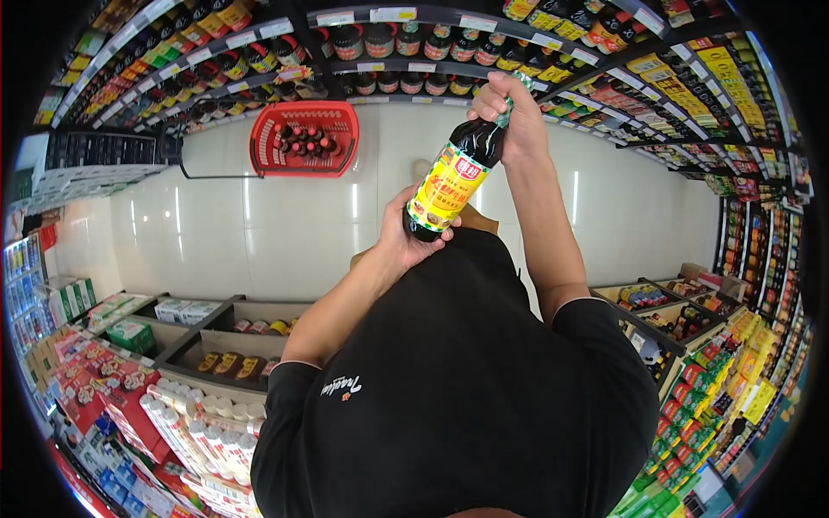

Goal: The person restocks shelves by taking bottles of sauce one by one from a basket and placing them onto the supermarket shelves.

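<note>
A dark soy sauce bottle (452, 186) with a yellow label and red lettering is held tilted in front of my chest, its green-wrapped neck up and to the right. My left hand (412, 231) cradles the bottom end, fingers curled under the base. Around the neck and cap, my right hand (515, 121) is closed, covering most of the cap. The label faces up toward me, with both hands touching the bottle at opposite ends.
On the tiled floor ahead stands a red shopping basket (304, 110) with several dark bottles in it. Shelves of bottled sauces (380, 41) run along the far side. Low wooden display bins (226, 345) and stacked packages (203, 432) flank me behind.
</note>
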Tool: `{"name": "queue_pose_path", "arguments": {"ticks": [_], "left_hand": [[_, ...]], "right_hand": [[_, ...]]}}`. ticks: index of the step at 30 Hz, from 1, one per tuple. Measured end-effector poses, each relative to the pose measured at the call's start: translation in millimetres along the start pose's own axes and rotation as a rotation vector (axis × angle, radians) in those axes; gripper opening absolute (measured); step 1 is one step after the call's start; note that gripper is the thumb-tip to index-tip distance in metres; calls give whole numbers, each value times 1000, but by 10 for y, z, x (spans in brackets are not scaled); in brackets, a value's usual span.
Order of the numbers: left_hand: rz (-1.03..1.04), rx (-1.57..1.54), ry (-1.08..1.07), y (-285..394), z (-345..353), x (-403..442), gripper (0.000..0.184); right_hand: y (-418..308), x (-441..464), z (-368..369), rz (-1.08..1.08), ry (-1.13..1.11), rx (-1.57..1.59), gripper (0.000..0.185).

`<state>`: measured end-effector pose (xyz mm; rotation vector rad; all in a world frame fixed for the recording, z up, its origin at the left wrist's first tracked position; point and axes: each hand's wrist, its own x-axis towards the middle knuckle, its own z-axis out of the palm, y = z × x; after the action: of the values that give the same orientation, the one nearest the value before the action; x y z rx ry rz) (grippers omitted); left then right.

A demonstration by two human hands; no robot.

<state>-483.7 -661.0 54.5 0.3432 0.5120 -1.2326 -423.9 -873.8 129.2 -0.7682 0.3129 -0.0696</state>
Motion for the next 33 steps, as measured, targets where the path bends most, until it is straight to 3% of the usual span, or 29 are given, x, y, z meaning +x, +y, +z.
{"name": "queue_pose_path", "arguments": {"ticks": [4, 7, 11, 14, 15, 18, 23, 25, 27, 29, 33], "left_hand": [[7, 125, -97, 214, 57, 187, 54], [212, 379, 74, 388, 282, 412, 50], [535, 996, -124, 731, 436, 831, 54], [753, 1489, -63, 838, 924, 1037, 63], [773, 1579, -10, 912, 1050, 1129, 71], [790, 1812, -35, 1158, 1295, 1472, 69], [820, 1895, 27, 1385, 1637, 2055, 76], [951, 1923, 71, 1500, 1649, 2277, 77], [1024, 1957, 167, 1635, 1540, 2458, 76], [1204, 1822, 118, 1822, 1505, 2614, 72], [1281, 1753, 82, 2365, 1391, 2978, 69]], "right_hand": [[-171, 132, 14, -49, -36, -26, 30], [-290, 294, -115, -95, -186, 42, 20], [-542, 593, -260, -124, -280, -85, 24], [-775, 828, -311, -126, -287, -141, 26], [-881, 894, -344, -124, -309, -159, 26], [-1118, 1139, -487, -169, -336, -147, 22], [-1511, 1489, -706, -258, -386, -420, 18], [-1725, 1549, -792, -387, -413, -645, 38], [-1897, 1559, -942, -484, -304, -785, 42], [-1991, 1495, -1127, -572, -156, -820, 38], [-1877, 1235, -1706, -459, 50, -729, 25]]}}
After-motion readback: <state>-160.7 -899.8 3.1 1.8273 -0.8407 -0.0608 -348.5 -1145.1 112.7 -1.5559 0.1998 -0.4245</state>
